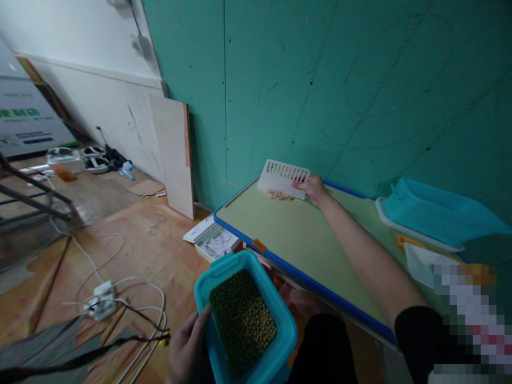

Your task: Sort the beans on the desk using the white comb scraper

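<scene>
My right hand [312, 189] reaches across the green table [304, 240] and grips a white slotted scraper [283, 178] near the far edge. The scraper's lower edge rests against a small heap of pale beans [277, 195]. My left hand [188, 341] holds the near left side of a blue tub [280, 330], which hangs below the table's front edge. The tub is filled with green beans [242, 320]. Another hand [298, 300] shows just right of the tub, under the table's edge.
A blue tray [436, 213] lies on a white tray at the table's right. A white sheet [420, 262] lies nearer me. On the wooden floor are a power strip [100, 300] with cables, an open white box [212, 241] and a leaning board [173, 154].
</scene>
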Demonstrator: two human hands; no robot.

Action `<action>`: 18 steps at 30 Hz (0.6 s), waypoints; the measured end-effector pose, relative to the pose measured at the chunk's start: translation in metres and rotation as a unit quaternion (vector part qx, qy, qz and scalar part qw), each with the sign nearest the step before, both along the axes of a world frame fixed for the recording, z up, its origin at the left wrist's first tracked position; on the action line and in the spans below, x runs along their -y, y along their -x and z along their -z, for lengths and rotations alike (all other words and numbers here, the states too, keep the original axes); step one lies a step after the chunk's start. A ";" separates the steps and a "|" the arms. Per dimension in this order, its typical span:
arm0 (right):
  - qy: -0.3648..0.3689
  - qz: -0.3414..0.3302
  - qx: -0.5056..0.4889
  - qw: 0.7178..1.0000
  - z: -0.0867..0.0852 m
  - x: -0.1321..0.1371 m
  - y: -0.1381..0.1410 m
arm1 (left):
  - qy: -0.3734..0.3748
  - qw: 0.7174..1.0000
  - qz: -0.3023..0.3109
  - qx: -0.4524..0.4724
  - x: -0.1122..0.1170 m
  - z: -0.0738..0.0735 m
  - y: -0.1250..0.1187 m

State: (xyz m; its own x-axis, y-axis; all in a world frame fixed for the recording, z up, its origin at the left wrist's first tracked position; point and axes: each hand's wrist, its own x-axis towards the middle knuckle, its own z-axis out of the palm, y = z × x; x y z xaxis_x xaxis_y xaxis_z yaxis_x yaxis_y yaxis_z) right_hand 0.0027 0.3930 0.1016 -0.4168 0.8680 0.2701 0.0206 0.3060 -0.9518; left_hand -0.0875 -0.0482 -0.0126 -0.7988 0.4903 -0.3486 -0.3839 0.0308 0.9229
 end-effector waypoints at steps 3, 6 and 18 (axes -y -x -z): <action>0.003 0.015 0.000 1.000 0.000 -0.003 0.001 | -0.008 1.000 0.019 0.020 0.000 0.004 0.003; -0.001 0.011 0.013 1.000 0.000 -0.004 0.005 | -0.001 1.000 0.028 0.003 0.003 0.011 0.007; 0.006 -0.032 0.006 0.999 -0.002 0.008 -0.003 | 0.002 1.000 0.025 0.007 0.004 0.011 0.007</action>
State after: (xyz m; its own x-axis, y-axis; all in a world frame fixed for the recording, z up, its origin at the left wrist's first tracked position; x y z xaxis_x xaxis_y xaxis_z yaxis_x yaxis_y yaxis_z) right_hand 0.0054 0.3851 0.1037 -0.4743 0.8427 0.2547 0.0120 0.2954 -0.9553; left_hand -0.0940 -0.0518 -0.0235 -0.7680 0.5285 -0.3618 -0.3951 0.0536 0.9171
